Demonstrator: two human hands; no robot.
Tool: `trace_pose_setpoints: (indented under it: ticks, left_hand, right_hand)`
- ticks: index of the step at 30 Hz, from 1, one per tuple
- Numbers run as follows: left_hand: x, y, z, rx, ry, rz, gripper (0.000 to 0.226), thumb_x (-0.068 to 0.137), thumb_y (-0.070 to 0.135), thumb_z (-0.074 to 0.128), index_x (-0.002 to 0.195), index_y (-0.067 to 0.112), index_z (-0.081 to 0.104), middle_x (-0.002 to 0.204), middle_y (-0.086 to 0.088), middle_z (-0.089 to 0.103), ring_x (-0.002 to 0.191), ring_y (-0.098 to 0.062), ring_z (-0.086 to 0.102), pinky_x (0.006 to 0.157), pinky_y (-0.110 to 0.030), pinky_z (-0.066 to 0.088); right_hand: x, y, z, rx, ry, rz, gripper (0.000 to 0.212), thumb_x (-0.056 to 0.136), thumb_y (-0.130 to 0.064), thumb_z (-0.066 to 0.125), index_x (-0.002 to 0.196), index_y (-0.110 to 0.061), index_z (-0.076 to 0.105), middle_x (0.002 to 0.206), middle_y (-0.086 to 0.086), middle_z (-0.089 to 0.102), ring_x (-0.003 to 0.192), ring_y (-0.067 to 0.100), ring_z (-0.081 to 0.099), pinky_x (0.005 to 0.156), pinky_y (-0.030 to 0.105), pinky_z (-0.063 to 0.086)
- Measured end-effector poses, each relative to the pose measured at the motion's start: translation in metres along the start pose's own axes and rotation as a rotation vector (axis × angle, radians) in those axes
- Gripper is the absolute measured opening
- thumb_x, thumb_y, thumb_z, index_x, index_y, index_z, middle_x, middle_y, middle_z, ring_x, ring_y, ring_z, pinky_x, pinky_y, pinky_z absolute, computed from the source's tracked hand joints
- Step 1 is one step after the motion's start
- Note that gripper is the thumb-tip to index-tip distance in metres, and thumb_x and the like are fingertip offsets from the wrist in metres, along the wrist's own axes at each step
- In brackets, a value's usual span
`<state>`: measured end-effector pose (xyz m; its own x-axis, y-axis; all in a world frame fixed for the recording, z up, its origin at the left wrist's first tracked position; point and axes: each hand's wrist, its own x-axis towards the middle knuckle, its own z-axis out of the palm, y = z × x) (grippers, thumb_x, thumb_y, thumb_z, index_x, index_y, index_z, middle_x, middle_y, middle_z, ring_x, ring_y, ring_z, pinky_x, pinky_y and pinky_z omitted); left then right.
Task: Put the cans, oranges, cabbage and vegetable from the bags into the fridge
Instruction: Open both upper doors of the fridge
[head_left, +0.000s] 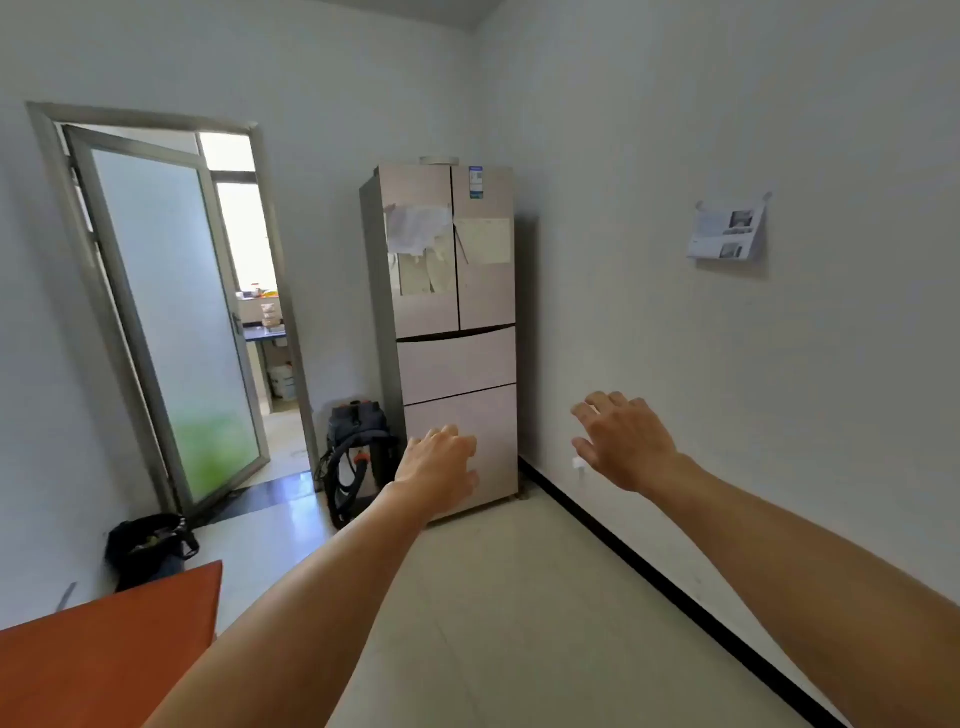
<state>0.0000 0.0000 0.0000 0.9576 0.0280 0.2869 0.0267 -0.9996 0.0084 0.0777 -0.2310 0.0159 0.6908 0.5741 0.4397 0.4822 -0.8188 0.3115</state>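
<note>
Two bare arms are reaching forward: the left grip (439, 467) and the right grip (623, 441) are both hanging spread, holding nothing. One fridge (457, 358) is standing shut at frame centre, showing two doors and two drawers. Its one blue label (476, 182) is showing print too small to read. One vacuum cleaner (358, 452) is sitting just left of it.

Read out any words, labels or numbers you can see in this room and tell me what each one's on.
No text here is legible.
Blue-and-white label, top of the fridge right door: too small to read.
Papers taped on its left door: blurred.
Beige note on its right door: no writing legible.
Sheet pinned to the right wall: print blurred.
</note>
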Motion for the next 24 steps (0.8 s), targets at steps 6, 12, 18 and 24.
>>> trace_pose_setpoints:
  ticks: [6, 12, 18, 24]
  left_hand:
    - [0.074, 0.013, 0.024, -0.014, 0.006, -0.052, 0.038, 0.093, 0.035, 0.054, 0.127, 0.019, 0.052, 0.125, -0.004, 0.052, 0.115, -0.024, 0.049, 0.099, -0.041, 0.037]
    - [0.134, -0.005, 0.05, 0.024, -0.011, -0.08, 0.036, 0.093, 0.035, 0.052, 0.126, 0.019, 0.052, 0.125, -0.005, 0.051, 0.116, -0.024, 0.048, 0.098, -0.041, 0.037]
    - [0.208, -0.056, 0.082, 0.03, -0.024, -0.11, 0.037, 0.093, 0.036, 0.052, 0.127, 0.019, 0.052, 0.124, -0.005, 0.051, 0.116, -0.024, 0.047, 0.099, -0.041, 0.038]
    - [0.315, -0.128, 0.115, 0.025, -0.015, -0.084, 0.038, 0.093, 0.037, 0.053, 0.127, 0.02, 0.052, 0.128, -0.004, 0.051, 0.117, -0.024, 0.049, 0.101, -0.041, 0.038]
  right_hand:
    - [0.059, 0.046, 0.053, 0.021, -0.016, -0.011, 0.044, 0.097, -0.042, 0.041, 0.131, -0.016, 0.046, 0.128, 0.008, 0.054, 0.111, 0.025, 0.054, 0.091, 0.037, 0.046]
    - [0.127, 0.061, 0.095, 0.034, 0.015, -0.067, 0.042, 0.097, -0.041, 0.04, 0.129, -0.015, 0.048, 0.127, 0.007, 0.053, 0.109, 0.024, 0.054, 0.089, 0.035, 0.046]
    - [0.206, 0.054, 0.152, 0.048, -0.017, -0.085, 0.043, 0.096, -0.04, 0.041, 0.13, -0.015, 0.048, 0.125, 0.007, 0.054, 0.108, 0.025, 0.054, 0.087, 0.036, 0.046]
    - [0.314, 0.05, 0.209, 0.031, -0.007, -0.055, 0.043, 0.097, -0.042, 0.041, 0.13, -0.015, 0.047, 0.123, 0.006, 0.054, 0.107, 0.024, 0.054, 0.086, 0.035, 0.045]
